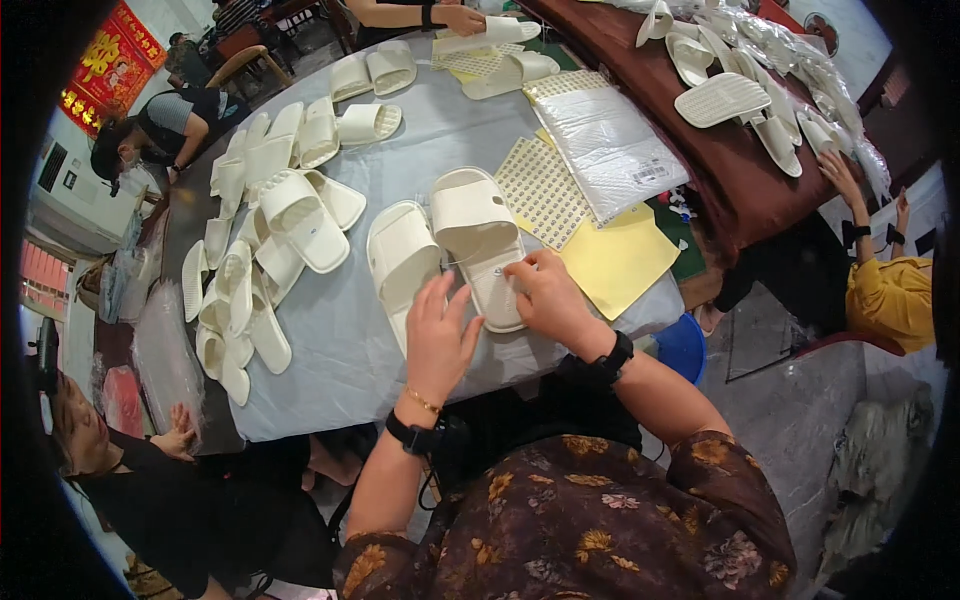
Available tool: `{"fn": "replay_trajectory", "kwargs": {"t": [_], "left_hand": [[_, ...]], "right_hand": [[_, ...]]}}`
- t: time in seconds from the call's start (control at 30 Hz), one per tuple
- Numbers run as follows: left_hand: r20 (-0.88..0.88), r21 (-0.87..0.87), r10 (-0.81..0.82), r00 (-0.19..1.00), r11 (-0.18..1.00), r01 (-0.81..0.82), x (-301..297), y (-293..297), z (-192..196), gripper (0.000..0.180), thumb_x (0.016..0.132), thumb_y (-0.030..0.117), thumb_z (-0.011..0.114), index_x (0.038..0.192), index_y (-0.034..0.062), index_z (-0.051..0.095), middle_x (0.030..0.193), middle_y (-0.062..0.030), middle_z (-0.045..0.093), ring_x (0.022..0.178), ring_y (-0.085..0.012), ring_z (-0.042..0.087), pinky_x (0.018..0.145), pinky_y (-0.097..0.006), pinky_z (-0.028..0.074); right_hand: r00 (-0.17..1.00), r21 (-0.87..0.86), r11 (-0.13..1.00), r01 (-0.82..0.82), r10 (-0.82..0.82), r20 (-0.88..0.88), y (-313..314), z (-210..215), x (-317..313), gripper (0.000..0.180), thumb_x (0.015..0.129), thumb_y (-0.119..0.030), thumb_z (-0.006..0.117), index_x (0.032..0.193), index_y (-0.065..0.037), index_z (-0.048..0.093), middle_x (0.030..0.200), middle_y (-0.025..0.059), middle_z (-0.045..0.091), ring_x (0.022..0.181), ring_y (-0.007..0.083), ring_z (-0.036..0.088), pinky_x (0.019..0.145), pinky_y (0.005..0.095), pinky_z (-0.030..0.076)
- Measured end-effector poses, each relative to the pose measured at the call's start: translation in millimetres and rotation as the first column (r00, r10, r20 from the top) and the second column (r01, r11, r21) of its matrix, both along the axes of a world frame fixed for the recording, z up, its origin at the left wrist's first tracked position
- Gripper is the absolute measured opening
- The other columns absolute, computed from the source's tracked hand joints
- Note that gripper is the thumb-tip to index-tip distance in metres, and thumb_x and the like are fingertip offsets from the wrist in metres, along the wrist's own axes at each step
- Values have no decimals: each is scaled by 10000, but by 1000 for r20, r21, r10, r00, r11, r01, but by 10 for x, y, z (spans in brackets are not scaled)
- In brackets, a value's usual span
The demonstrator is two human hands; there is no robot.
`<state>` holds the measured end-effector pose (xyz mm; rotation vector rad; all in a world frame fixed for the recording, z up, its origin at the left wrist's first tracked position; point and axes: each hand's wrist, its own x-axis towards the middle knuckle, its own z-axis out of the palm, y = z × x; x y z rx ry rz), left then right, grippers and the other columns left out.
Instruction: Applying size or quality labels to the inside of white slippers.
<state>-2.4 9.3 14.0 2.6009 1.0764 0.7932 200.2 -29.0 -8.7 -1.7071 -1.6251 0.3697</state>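
Slippers, one white pair [455, 250], lie on the grey bench [350, 350]; my right hand [545, 295] pinches the right one's heel, my left hand [437, 335] rests open beside it.

A small packing workshop, set up in a plain room. Shown by piles of identical white slippers [270, 215] across a grey-covered table [340, 350], sticker sheets [543, 190], clear bagged slippers [790, 60] on a dark red table [740, 190], several seated workers around, and a red wall hanging [110, 55].
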Motion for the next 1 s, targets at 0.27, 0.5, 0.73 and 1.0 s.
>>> {"fn": "replay_trajectory", "kwargs": {"t": [0.27, 0.5, 0.73, 1.0], "left_hand": [[-104, -16, -183, 978, 983, 183, 305, 240, -188, 481, 825, 186, 692, 1273, 65, 565, 1322, -161, 522, 1223, -344, 493, 1025, -444, 405], [-94, 17, -160, 983, 987, 162, 301, 211, -164, 479, 841, 236, 675, 1273, 64, 562, 1305, -137, 521, 1214, -321, 490, 1002, -428, 426], [-56, 7, -164, 985, 986, 165, 271, 198, -180, 467, 829, 221, 681, 1251, 51, 574, 1284, -155, 527, 1193, -338, 497, 1004, -427, 426], [-71, 47, -148, 986, 987, 151, 269, 203, -210, 460, 827, 256, 697, 1238, 80, 590, 1295, -126, 538, 1223, -294, 501, 981, -406, 443]], "right_hand": [[992, 77, 991, -108, 102, 73, -76, 32, 198, 182, 770, -70, 638, 939, -46, 702, 926, 181, 626, 914, 360, 601, 834, 432, 496], [978, -43, 982, 182, -176, 115, 45, 20, 1147, 130, 813, -61, 620, 908, -13, 694, 874, 172, 665, 830, 349, 647, 754, 404, 520], [961, -30, 976, 217, -208, 184, 98, -93, 1376, 98, 820, -59, 632, 904, -25, 671, 872, 157, 661, 810, 321, 647, 718, 390, 522], [953, -60, 966, 252, -237, 189, 112, -127, 1370, 128, 814, -43, 657, 937, -7, 654, 870, 155, 625, 784, 308, 637, 711, 371, 515]]}}
